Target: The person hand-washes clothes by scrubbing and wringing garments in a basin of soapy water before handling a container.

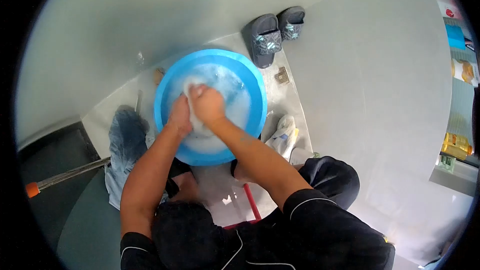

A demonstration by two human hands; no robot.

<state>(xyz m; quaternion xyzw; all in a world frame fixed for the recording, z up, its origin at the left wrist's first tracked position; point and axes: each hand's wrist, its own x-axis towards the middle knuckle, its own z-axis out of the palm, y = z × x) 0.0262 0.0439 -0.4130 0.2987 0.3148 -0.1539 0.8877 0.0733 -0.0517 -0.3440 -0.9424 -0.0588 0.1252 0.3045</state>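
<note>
A round blue basin (258, 92) stands on the floor between my legs, with white suds (239, 105) over its water. Both of my hands are inside the rim, close together above the foam. My right hand (208, 104) is closed around a wet white cloth (192, 83); its kind of garment cannot be made out. Pressed against the same cloth from the left is my left hand (180, 114), fingers curled and partly hidden. The cloth's lower part blends into the foam.
Dark grey slippers (265, 40) lean at the wall behind the basin, near a floor drain (282, 75). Blue jeans (125, 142) hang at the left by a long handle (72, 174). A white plastic bag (284, 137) lies right. Bottles (456, 145) fill a shelf far right.
</note>
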